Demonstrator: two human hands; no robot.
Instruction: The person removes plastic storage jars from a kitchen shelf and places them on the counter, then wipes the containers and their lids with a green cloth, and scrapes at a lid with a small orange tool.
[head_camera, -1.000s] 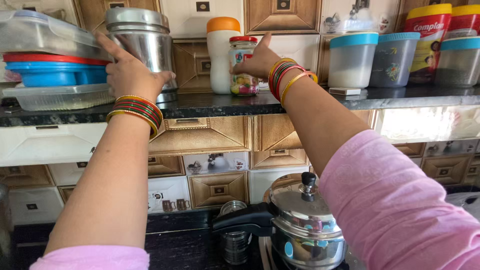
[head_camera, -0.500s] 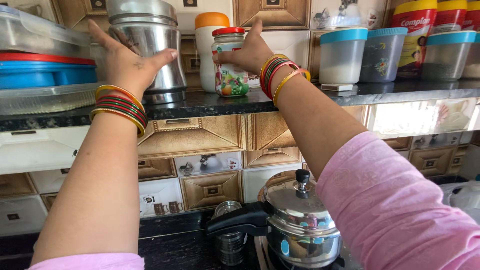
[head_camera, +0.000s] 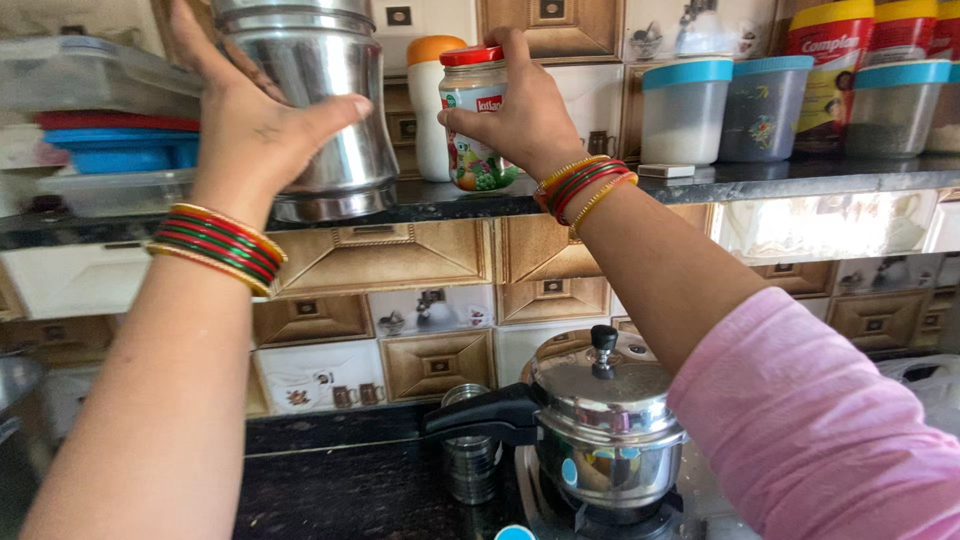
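While both arms reach up to the dark shelf (head_camera: 700, 185), the left hand (head_camera: 255, 130) presses its spread fingers (head_camera: 335, 108) against the side of a tall steel canister (head_camera: 320, 110), thumb stretched across its front; the canister's base rests on the shelf at about ten o'clock in the view. At twelve o'clock, the right hand (head_camera: 525, 115) has its fingers clamped on a glass jar with a red lid (head_camera: 475, 115) (fruit pictures on the label), and whether the jar touches the shelf cannot be told. Just behind the jar stands a white bottle with an orange cap (head_camera: 430, 100). At six o'clock, a steel pressure cooker (head_camera: 605, 430) sits on the bench (head_camera: 340, 490).
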